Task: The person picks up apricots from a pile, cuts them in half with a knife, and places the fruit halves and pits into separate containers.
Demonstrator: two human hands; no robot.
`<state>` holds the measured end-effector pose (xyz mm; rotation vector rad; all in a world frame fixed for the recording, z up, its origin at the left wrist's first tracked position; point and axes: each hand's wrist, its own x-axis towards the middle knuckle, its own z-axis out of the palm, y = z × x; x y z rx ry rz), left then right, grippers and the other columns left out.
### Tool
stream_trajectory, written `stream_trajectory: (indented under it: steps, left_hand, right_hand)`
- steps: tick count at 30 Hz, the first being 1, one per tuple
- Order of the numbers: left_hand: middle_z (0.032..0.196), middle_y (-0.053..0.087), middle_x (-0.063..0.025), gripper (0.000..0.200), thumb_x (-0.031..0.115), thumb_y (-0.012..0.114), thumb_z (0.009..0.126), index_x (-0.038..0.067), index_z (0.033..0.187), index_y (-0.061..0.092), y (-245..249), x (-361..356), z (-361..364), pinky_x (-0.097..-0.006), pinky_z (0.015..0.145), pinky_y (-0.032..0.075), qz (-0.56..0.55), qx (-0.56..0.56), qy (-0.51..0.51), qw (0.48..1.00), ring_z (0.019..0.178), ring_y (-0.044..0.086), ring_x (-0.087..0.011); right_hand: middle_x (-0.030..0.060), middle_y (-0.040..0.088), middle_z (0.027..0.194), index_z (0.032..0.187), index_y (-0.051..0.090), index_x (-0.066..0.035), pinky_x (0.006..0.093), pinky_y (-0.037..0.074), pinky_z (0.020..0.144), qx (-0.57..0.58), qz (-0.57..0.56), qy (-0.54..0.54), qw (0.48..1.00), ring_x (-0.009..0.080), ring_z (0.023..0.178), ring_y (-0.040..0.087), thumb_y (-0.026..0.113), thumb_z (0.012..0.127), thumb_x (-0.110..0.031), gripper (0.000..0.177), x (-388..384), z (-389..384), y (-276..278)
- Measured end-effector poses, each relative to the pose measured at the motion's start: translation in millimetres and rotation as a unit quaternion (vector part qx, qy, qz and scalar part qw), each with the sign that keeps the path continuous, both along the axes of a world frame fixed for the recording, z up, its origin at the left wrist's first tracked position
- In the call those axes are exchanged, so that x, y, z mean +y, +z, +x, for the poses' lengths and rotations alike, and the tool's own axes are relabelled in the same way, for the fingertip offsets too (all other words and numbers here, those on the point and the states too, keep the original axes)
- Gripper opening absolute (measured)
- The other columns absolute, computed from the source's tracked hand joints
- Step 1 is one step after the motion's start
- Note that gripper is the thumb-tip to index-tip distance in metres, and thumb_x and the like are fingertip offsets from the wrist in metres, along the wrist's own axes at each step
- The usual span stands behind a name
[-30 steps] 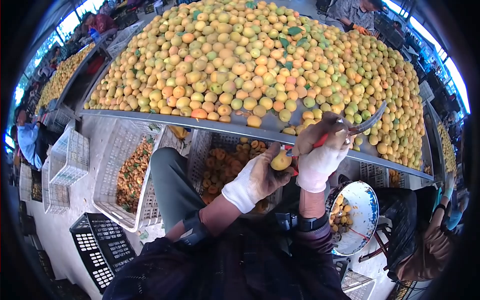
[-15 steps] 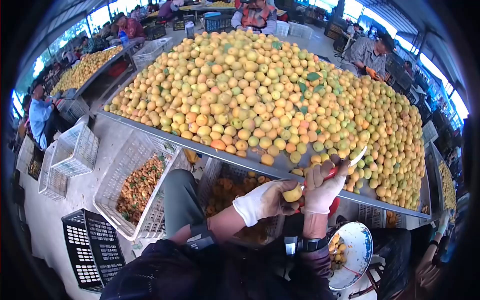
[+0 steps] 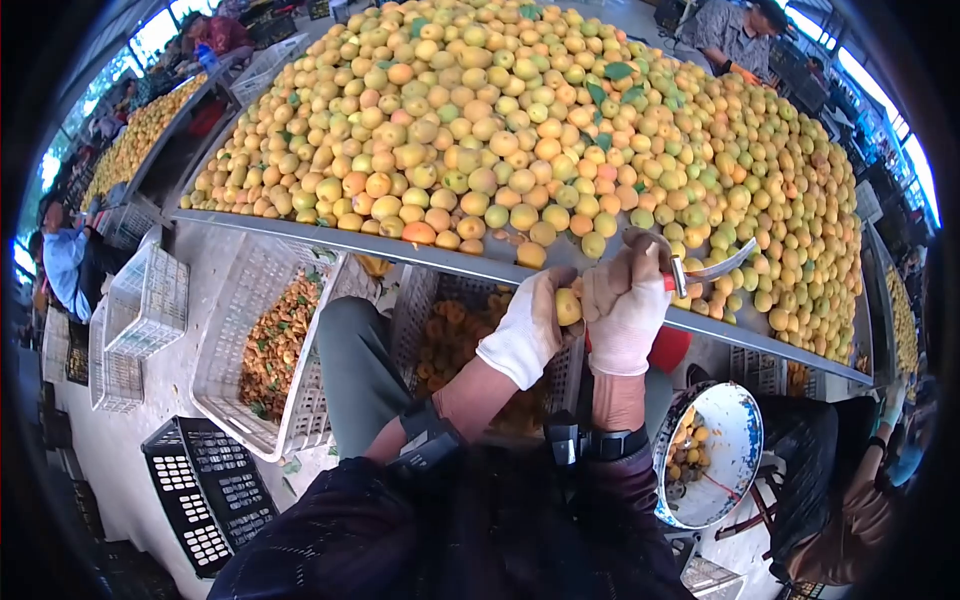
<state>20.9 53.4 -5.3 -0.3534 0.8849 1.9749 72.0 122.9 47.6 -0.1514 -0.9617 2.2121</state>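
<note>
My left hand [image 3: 530, 325], in a soiled white glove, is closed around a yellow apricot [image 3: 568, 307] in front of the table edge. Right beside it, my gloved right hand [image 3: 628, 305] grips a red-handled knife [image 3: 728, 263]. Its curved blade points away to the right, over the tabletop. Both hands are close together, their fingers nearly meeting at the fruit. Beyond them, a big heap of apricots [image 3: 470, 130] covers the metal-rimmed table [image 3: 400, 246]. Below my hands, a crate [image 3: 408, 310] holds orange apricot pieces, partly hidden by my arms.
At left stand a pale crate [image 3: 215, 370] of brown scraps and a black crate [image 3: 208, 490]. A worn white bucket [image 3: 738, 450] with some fruit sits at lower right. One person [image 3: 728, 40] works across the table; another sits close on my right.
My view has tipped downward. My hands have come closer together, and the knife has turned so its blade points more to the right. The apricot stays in my left hand.
</note>
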Motion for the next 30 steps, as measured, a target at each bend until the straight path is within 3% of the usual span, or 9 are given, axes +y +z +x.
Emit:
stream_trajectory:
  steps: [6, 9, 12, 15, 20, 24, 26, 28, 30]
  left_hand:
    - [0.081, 0.06, -0.0062, 0.032, 0.04, 0.049, 0.093, 0.009, 0.098, 0.053, -11.6, -18.6, -38.2, -0.0267, 0.05, 0.045, 0.005, 0.073, 0.046, 0.996, 0.062, 0.058, -0.0171]
    - [0.079, 0.06, -0.0083, 0.039, 0.044, 0.047, 0.094, 0.006, 0.099, 0.053, -10.3, -27.3, -43.7, -0.0322, 0.056, 0.054, 0.087, -0.009, 0.011, 0.996, 0.064, 0.062, -0.0211]
    - [0.091, 0.061, -0.0111, 0.042, 0.042, 0.041, 0.096, 0.003, 0.109, 0.05, -20.9, -30.1, -30.2, -0.0366, 0.061, 0.057, 0.15, -0.015, -0.053, 0.987, 0.076, 0.065, -0.0253]
    - [0.103, 0.058, -0.0129, 0.04, 0.038, 0.04, 0.097, 0.003, 0.115, 0.047, -20.8, -33.8, -25.4, -0.0368, 0.067, 0.057, 0.096, -0.005, 0.045, 0.994, 0.087, 0.063, -0.0259]
    - [0.095, 0.06, -0.0108, 0.035, 0.033, 0.047, 0.095, 0.004, 0.114, 0.049, -13.2, -37.9, -21.5, -0.0346, 0.065, 0.056, 0.079, 0.044, 0.085, 0.992, 0.08, 0.062, -0.0229]
    - [0.089, 0.062, -0.0093, 0.029, 0.022, 0.062, 0.088, 0.004, 0.109, 0.053, 1.8, -42.2, -38.4, -0.0304, 0.063, 0.054, -0.015, 0.25, 0.145, 0.957, 0.069, 0.062, -0.0183]
    - [0.092, 0.063, -0.0096, 0.032, 0.02, 0.061, 0.088, 0.004, 0.113, 0.052, 8.8, -29.1, -68.0, -0.0283, 0.061, 0.052, -0.156, 0.466, 0.104, 0.865, 0.07, 0.062, -0.0167]
    - [0.092, 0.063, -0.0097, 0.032, 0.019, 0.059, 0.088, 0.002, 0.116, 0.053, 21.5, -27.3, -77.6, -0.0266, 0.061, 0.05, -0.16, 0.512, 0.098, 0.839, 0.069, 0.061, -0.0163]
    - [0.093, 0.063, -0.0106, 0.034, 0.02, 0.059, 0.087, 0.001, 0.116, 0.054, 35.6, -38.5, -74.0, -0.0264, 0.065, 0.05, -0.074, 0.268, 0.046, 0.959, 0.076, 0.062, -0.0154]
  right_hand:
    - [-0.0052, 0.031, 0.054, 0.099, 0.053, -0.005, 0.0225, 0.021, 0.034, -0.023, 0.011, 0.049, 0.998, 0.0059, 0.036, 0.027, 0.051, 0.095, -0.027, 0.022, 6.6, 5.8, -24.0]
    - [-0.0037, 0.053, 0.073, 0.091, 0.061, -0.001, 0.0203, 0.034, 0.053, -0.226, 0.196, -0.082, 0.951, 0.0042, 0.061, 0.043, 0.062, 0.086, -0.016, 0.015, 8.5, -11.4, -52.8]
    - [-0.0032, 0.051, 0.073, 0.09, 0.06, -0.001, 0.0211, 0.035, 0.054, -0.228, 0.183, -0.182, 0.939, 0.0046, 0.062, 0.043, 0.059, 0.088, -0.015, 0.015, -0.5, -31.2, -66.0]
    - [-0.0026, 0.049, 0.072, 0.09, 0.059, 0.0, 0.0213, 0.033, 0.054, -0.181, 0.115, -0.192, 0.958, 0.0052, 0.062, 0.042, 0.057, 0.089, -0.016, 0.016, 1.3, -28.6, -53.7]
    - [-0.0029, 0.042, 0.063, 0.098, 0.056, -0.002, 0.0238, 0.031, 0.046, -0.157, 0.072, -0.142, 0.975, 0.0072, 0.05, 0.037, 0.051, 0.094, -0.023, 0.022, 9.5, -12.8, -38.9]
    - [-0.0045, 0.029, 0.055, 0.099, 0.05, -0.005, 0.0256, 0.025, 0.04, -0.075, -0.075, -0.081, 0.991, 0.0088, 0.041, 0.026, 0.048, 0.096, -0.029, 0.024, 26.3, -7.2, -32.8]
    - [-0.0065, 0.026, 0.055, 0.095, 0.05, -0.006, 0.0255, 0.023, 0.041, -0.075, -0.098, -0.097, 0.988, 0.0071, 0.043, 0.022, 0.049, 0.096, -0.03, 0.024, 27.5, -10.4, -23.7]
    - [-0.0067, 0.024, 0.055, 0.097, 0.05, -0.007, 0.0255, 0.022, 0.041, -0.055, -0.128, -0.078, 0.987, 0.0068, 0.043, 0.02, 0.049, 0.096, -0.031, 0.024, 39.2, -11.1, -26.3]
    - [-0.0068, 0.022, 0.055, 0.098, 0.051, -0.008, 0.0257, 0.021, 0.041, -0.037, -0.122, -0.072, 0.989, 0.0068, 0.043, 0.02, 0.049, 0.096, -0.03, 0.022, 50.6, -7.2, -25.7]
